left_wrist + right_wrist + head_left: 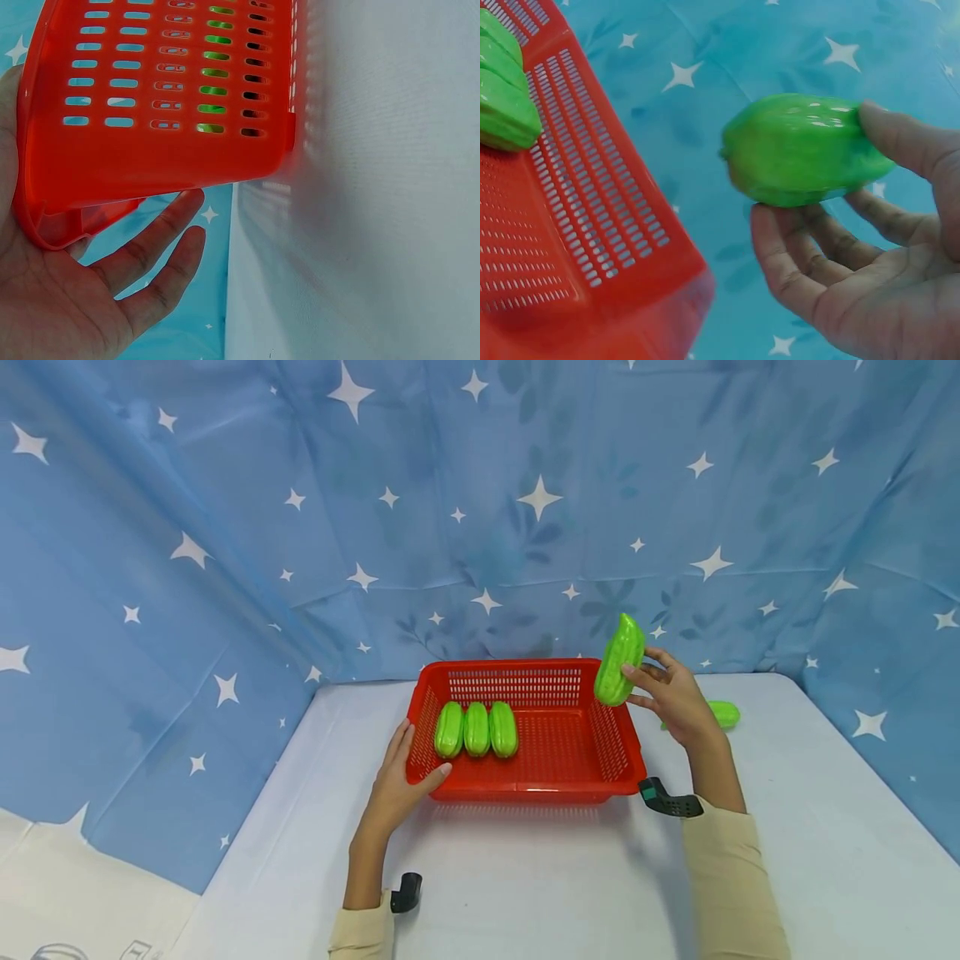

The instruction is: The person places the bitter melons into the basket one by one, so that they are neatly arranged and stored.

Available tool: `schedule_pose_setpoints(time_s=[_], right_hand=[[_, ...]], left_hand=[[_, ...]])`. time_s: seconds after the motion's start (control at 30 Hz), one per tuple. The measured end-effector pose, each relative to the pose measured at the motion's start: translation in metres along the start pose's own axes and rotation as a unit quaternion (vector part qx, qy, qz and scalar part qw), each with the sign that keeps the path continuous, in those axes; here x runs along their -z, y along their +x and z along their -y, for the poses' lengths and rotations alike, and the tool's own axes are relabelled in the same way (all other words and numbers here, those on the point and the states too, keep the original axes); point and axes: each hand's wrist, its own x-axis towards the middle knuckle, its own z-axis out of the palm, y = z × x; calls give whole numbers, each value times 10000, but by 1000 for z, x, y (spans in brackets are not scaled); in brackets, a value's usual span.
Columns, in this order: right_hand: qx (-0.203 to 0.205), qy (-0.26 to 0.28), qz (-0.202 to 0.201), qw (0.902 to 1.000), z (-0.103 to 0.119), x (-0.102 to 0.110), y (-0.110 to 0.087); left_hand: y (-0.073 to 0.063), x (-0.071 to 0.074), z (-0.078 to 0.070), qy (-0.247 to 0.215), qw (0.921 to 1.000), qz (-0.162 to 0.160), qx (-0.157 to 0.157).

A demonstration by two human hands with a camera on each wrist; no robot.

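Observation:
My right hand (667,693) holds a green ridged gourd (621,660) up over the right end of a red plastic basket (517,787). In the right wrist view the thumb lies on one side of the gourd (795,150) and the fingertips on the other. Three similar green gourds (477,729) lie side by side in the left part of the basket. At the basket's front left corner is my left hand (393,789), its thumb by the front rim. In the left wrist view its fingers (161,274) stretch loosely along the basket's side.
Another green gourd (723,714) lies on the white table (525,877) to the right of the basket, partly hidden behind the right hand. A blue cloth with white stars (480,527) hangs behind the table and along its sides.

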Motion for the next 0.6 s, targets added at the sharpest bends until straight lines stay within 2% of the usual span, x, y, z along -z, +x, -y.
schedule_pose_setpoints(time_s=[0.1, 0.33, 0.6], right_hand=[[-257, -453, 249, 9983, 1, -8, 7], [-697, -973, 864, 9890, -1, -23, 21], [-1103, -1004, 1377, 9792, -4, -41, 35]], left_hand=[[0, 0, 0, -3, 10000, -11, 18], [0, 0, -1, -59, 10000, 2, 36], [0, 0, 0, -80, 10000, 7, 28]])
